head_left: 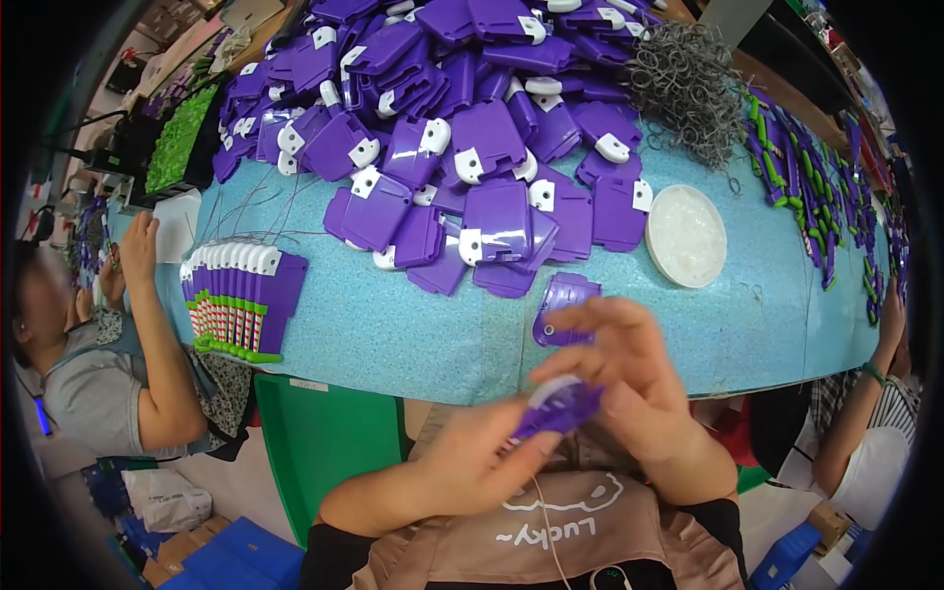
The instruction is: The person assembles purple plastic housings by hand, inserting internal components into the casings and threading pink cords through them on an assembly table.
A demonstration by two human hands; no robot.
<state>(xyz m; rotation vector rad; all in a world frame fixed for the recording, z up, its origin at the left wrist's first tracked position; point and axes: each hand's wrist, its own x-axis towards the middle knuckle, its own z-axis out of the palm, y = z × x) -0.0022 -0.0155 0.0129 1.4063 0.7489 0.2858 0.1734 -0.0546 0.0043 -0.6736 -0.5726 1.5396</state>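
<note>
"What's biggest on your feed?"

"The pale blue, speckled table (413, 329). Next I get the broad heap of flat purple plastic cases with white corner caps (487, 133), piled across its far middle."

"And after that?"

"A tangle of thin grey wire loops (693, 88) at the heap's right, then a fanned row of purple pieces with white rounded heads, striped red-and-white stems and green tips (241, 300), near the table's close edge on the left."

"The hands?"

"Both are in front of the body. I see the left hand (497, 447) closed, gripping with thumb and fingers. The right hand (629, 369) is blurred, its fingers parted and curved. I can't tell whether it touches anything."

"Smaller things?"

"A round white bowl (686, 236) just beside the heap's right side. Then a single glossy purple plastic shell (568, 293) near the close edge, partly hidden behind the right fingers."

"What's in the grip?"

"The smallest: a purple plastic part with a white rounded edge (559, 410), in the left hand, below the right fingers. Its details are blurred to me."
</note>
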